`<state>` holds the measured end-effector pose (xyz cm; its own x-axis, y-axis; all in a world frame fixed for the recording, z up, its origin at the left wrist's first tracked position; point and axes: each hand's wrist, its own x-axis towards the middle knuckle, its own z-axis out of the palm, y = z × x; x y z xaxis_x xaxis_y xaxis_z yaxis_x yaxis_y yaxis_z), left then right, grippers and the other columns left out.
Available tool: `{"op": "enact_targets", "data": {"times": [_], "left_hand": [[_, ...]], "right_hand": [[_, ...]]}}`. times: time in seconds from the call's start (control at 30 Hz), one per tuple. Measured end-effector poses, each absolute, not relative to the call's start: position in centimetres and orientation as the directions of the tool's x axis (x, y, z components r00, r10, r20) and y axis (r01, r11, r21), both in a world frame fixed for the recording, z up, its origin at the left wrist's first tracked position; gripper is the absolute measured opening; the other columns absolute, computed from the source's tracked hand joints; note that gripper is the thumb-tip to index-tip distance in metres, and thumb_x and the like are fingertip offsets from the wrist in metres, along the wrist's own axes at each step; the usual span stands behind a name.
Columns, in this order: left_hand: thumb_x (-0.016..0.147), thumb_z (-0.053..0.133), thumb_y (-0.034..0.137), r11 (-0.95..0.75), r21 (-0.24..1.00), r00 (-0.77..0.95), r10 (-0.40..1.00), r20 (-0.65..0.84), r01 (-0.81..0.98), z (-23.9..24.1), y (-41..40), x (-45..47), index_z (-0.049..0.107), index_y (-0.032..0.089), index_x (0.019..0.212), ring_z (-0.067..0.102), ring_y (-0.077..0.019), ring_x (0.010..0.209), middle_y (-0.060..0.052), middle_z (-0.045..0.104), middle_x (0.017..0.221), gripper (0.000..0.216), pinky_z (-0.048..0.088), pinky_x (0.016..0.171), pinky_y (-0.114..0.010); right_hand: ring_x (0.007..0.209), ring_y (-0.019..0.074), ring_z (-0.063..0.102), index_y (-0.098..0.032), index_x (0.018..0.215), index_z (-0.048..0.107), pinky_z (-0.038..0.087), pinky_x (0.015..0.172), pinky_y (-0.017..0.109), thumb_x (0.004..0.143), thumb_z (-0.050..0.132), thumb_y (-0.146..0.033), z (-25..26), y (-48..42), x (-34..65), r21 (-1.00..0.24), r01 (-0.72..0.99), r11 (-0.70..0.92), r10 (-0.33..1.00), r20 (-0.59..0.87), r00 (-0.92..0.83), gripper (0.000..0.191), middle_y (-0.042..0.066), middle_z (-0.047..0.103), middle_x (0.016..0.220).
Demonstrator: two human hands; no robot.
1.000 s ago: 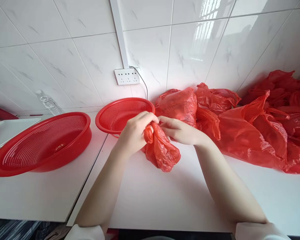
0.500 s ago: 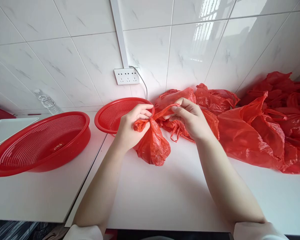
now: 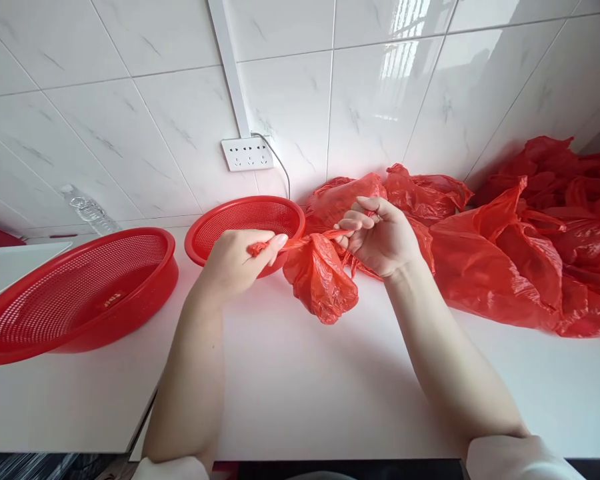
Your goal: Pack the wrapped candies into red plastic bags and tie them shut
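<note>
A small red plastic bag hangs between my two hands over the white table, its body bulging below the gathered neck. My left hand is closed on one handle of it, and a bunched end of the plastic pokes out of the fist. The other handle runs into my right hand, whose fingers are curled tightly round it. Both handles are stretched out taut sideways from the neck. What the bag contains cannot be made out through the wrinkled plastic.
Behind my left hand stands a small red basket; a larger one is at the left. Filled red bags and a big heap of red plastic lie at the right. A white tray, clear bottle and wall socket are also there.
My hands have moved apart, the left one leftward, drawing the handles tight. My right fingers have curled from a pinch into a fist, and the bag body has swung slightly right.
</note>
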<state>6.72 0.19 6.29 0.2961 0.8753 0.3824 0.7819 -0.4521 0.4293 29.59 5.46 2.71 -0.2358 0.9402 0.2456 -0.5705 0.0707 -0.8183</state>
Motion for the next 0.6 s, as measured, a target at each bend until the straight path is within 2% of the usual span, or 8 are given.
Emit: {"op": "enact_targets", "data": {"times": [0.07, 0.13, 0.27, 0.37, 0.43, 0.53, 0.6], "left_hand": [[0.095, 0.046, 0.038, -0.454, 0.453, 0.341, 0.887, 0.312, 0.767, 6.5, 0.1, 6.4, 0.041, 0.018, 0.055, 0.04, -0.0104, 0.052, 0.002, 0.045, 0.054, 0.045, 0.028, 0.054, -0.028], [0.093, 0.046, 0.037, -0.452, 0.481, 0.37, 0.892, 0.259, 0.751, 6.5, 0.1, 5.9, 0.038, 0.018, 0.055, 0.039, -0.0104, 0.052, 0.002, 0.043, 0.054, 0.044, 0.026, 0.053, -0.029], [0.087, 0.051, 0.035, -0.406, 0.468, 0.362, 0.913, 0.187, 0.785, 6.7, 0.3, 4.7, 0.027, 0.018, 0.053, 0.026, -0.0098, 0.051, 0.003, 0.029, 0.052, 0.045, 0.019, 0.05, -0.029], [0.085, 0.053, 0.036, -0.31, 0.452, 0.307, 0.948, 0.083, 0.836, 7.0, 0.3, 3.6, 0.03, 0.018, 0.051, 0.026, -0.0096, 0.05, 0.003, 0.029, 0.052, 0.045, 0.019, 0.049, -0.028], [0.086, 0.052, 0.038, -0.248, 0.458, 0.286, 0.958, -0.013, 0.854, 7.2, 0.4, 3.2, 0.038, 0.018, 0.051, 0.033, -0.01, 0.05, 0.002, 0.037, 0.052, 0.043, 0.024, 0.049, -0.027], [0.087, 0.051, 0.043, -0.217, 0.501, 0.322, 0.938, -0.131, 0.838, 7.2, 0.6, 2.9, 0.05, 0.019, 0.051, 0.05, -0.0128, 0.054, 0.0, 0.052, 0.054, 0.043, 0.037, 0.053, -0.025], [0.087, 0.052, 0.045, -0.205, 0.536, 0.34, 0.926, -0.165, 0.819, 6.8, 0.8, 3.1, 0.055, 0.02, 0.053, 0.058, -0.0152, 0.059, -0.002, 0.059, 0.058, 0.042, 0.043, 0.057, -0.025]], "right_hand": [[0.045, 0.0091, 0.031, -0.022, 0.057, 0.016, 0.051, 0.059, 0.03, 0.08, 0.062, -0.034, 2.9, 5.4, 29.7, -0.827, -0.547, 0.129, 0.939, 0.279, -0.2, 0.053, -0.007, 0.017, 0.051], [0.042, 0.0084, 0.021, -0.022, 0.057, 0.014, 0.05, 0.058, 0.031, 0.082, 0.062, -0.035, 3.0, 5.6, 30.2, -0.837, -0.501, 0.22, 0.931, 0.333, -0.147, 0.055, -0.008, 0.012, 0.05], [0.042, 0.0092, 0.017, -0.023, 0.055, 0.017, 0.048, 0.053, 0.032, 0.082, 0.063, -0.038, 3.1, 6.1, 32.3, -0.838, -0.372, 0.399, 0.911, 0.407, 0.059, 0.055, -0.008, 0.011, 0.049], [0.042, 0.0094, 0.019, -0.023, 0.052, 0.02, 0.043, 0.049, 0.031, 0.08, 0.066, -0.035, 2.8, 6.4, 33.7, -0.826, -0.293, 0.481, 0.874, 0.424, 0.237, 0.055, -0.007, 0.015, 0.048], [0.043, 0.0092, 0.02, -0.024, 0.051, 0.021, 0.039, 0.046, 0.031, 0.08, 0.067, -0.034, 2.7, 6.4, 34.2, -0.839, -0.245, 0.486, 0.87, 0.438, 0.226, 0.056, -0.006, 0.018, 0.048], [0.043, 0.0092, 0.022, -0.024, 0.05, 0.022, 0.032, 0.043, 0.03, 0.081, 0.069, -0.038, 2.9, 6.2, 34.5, -0.883, -0.158, 0.442, 0.897, 0.435, 0.082, 0.058, -0.005, 0.019, 0.049], [0.044, 0.0102, 0.029, -0.024, 0.048, 0.027, 0.032, 0.046, 0.031, 0.083, 0.067, -0.043, 3.1, 5.9, 34.8, -0.907, -0.042, 0.418, 0.908, 0.418, 0.001, 0.057, -0.004, 0.026, 0.047]]}}
